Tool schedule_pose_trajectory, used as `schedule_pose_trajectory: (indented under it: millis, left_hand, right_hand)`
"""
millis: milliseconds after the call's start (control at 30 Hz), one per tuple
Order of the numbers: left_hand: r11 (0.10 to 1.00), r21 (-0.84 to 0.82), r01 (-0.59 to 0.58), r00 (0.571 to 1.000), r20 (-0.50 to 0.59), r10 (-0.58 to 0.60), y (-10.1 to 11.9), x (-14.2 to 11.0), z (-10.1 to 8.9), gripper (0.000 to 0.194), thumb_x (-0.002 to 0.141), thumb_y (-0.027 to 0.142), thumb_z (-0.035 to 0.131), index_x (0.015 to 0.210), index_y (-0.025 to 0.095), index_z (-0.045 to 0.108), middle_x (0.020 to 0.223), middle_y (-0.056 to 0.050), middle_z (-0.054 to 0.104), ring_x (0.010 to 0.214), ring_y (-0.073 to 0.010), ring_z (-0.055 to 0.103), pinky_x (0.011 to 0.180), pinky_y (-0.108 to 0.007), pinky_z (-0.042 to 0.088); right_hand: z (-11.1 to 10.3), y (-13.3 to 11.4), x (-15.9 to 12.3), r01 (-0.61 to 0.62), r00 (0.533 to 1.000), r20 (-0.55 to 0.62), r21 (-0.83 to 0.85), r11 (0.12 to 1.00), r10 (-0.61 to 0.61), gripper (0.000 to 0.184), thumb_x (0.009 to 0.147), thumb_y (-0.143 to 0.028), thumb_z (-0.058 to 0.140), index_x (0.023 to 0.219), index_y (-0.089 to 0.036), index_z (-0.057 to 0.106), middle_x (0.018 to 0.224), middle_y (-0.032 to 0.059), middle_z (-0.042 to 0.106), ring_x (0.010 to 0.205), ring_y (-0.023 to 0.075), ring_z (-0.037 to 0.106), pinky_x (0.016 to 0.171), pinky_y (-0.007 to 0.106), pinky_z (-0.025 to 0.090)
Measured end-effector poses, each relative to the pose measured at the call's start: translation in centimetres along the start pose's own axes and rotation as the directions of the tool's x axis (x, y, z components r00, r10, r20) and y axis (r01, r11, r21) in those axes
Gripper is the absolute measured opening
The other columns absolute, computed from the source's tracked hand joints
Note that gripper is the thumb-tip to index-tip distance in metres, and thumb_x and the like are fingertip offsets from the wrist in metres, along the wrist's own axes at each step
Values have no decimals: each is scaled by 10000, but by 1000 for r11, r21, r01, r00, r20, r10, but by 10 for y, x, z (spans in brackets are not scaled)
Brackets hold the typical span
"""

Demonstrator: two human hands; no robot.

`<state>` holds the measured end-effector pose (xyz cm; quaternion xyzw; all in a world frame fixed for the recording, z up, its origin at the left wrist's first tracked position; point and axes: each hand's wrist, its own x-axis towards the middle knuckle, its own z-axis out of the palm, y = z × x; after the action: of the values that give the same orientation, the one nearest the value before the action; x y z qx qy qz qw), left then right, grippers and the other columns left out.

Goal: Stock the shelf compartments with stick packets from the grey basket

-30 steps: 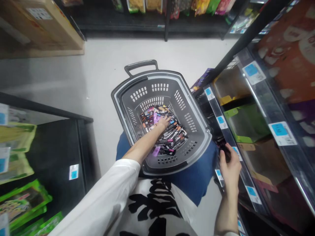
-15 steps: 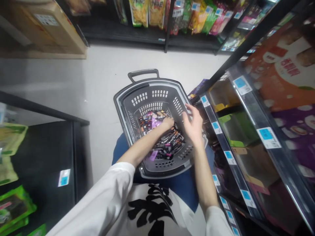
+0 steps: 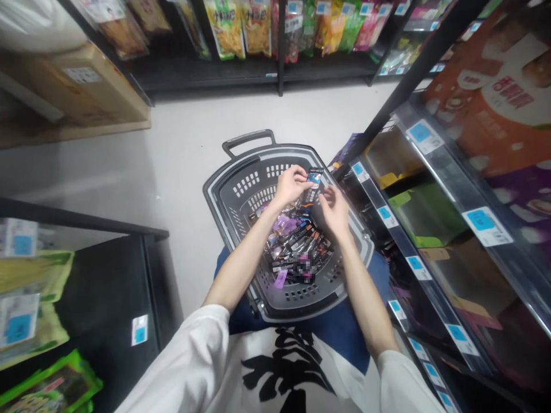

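A grey shopping basket (image 3: 224,192) with a raised handle rests on my lap, holding a heap of small shiny packets (image 3: 297,235), mostly black, some purple. Above its far right part, my left hand (image 3: 293,186) pinches a small black packet (image 3: 314,179) with a blue picture by its left edge. My right hand (image 3: 336,213) is just right of that packet, fingers half bent with a gap to the thumb. Whether its fingertips touch the packet is hard to see.
Close on the right stands a shelf rack (image 3: 424,281) with price tags and coloured boxes. A black shelf (image 3: 103,287) with green packs is at the left. Ahead are bagged snacks (image 3: 224,28) and, at far left, a cardboard box (image 3: 99,86). Pale floor (image 3: 185,155) lies between.
My left hand has come up out of the heap, now with a black and blue packet in it. My right hand has bent its fingers. The view has shifted slightly.
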<state>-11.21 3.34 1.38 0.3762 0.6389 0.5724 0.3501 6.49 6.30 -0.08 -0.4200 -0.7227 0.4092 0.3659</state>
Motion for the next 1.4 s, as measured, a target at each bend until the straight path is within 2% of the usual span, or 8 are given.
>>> schedule_pose_trajectory:
  millis: [200,533,667,767,833,933,1067,1400]
  left_hand:
    - [917,-377,127,992,45,-119,14,-6,-2,477,633,313,904,932,173,560,803,-19,726,796,-179,729,734,-311,585]
    - [934,-355,25,1000,-2,-27,9,-1,-8,519,689,427,874,1085,189,639,1015,-59,732,867,-177,710,708,-277,569]
    - [953,-303,14,996,-75,-38,2,6,-23,410,673,395,854,970,177,675,931,-35,709,803,-155,686,653,-251,546]
    - [975,-206,80,996,41,-73,3,5,-33,413,671,368,857,1000,175,698,823,-27,712,750,-153,679,635,-255,527]
    - [985,-110,130,963,251,-99,5,0,-31,446,664,346,872,1041,170,711,789,-33,727,726,-149,678,639,-259,522]
    - [980,1,201,810,563,-167,7,-12,-14,453,632,273,885,1028,149,702,807,-46,743,673,-132,672,633,-270,535]
    - [971,50,234,652,733,-194,7,-27,13,335,615,218,870,833,143,627,760,-32,715,648,-135,682,635,-291,584]
    - [984,83,155,675,719,-167,-5,-15,6,350,606,249,882,854,128,667,788,-46,726,635,-124,680,616,-273,591]
  right_hand:
    - [6,-11,0,-105,979,197,250,963,56,457,855,-630,666,824,-179,731,759,2,711,705,160,645,728,292,529]
    - [10,-7,0,-250,954,258,406,879,152,493,587,-489,924,937,-182,763,975,46,783,887,196,734,911,373,583]
    - [-2,-6,7,-221,975,76,463,858,210,527,568,-462,938,981,-192,752,916,27,773,801,171,709,778,319,586]
    - [-14,-3,17,-145,959,-113,597,789,261,442,640,-524,887,894,-210,709,780,-10,713,701,134,663,660,267,544]
    - [-21,2,23,-87,939,-211,616,783,270,426,686,-580,840,848,-223,673,723,-25,663,679,128,640,645,266,528]
    - [-25,8,26,-49,916,-302,568,821,263,442,700,-613,812,882,-232,683,736,-25,650,674,135,614,665,292,527]
    - [-23,8,25,-46,900,-332,573,818,283,430,644,-562,852,864,-215,723,770,-11,683,660,130,583,678,298,521]
    - [-19,12,28,-63,901,-334,532,845,277,472,627,-598,851,860,-204,736,785,11,704,706,150,619,677,304,526]
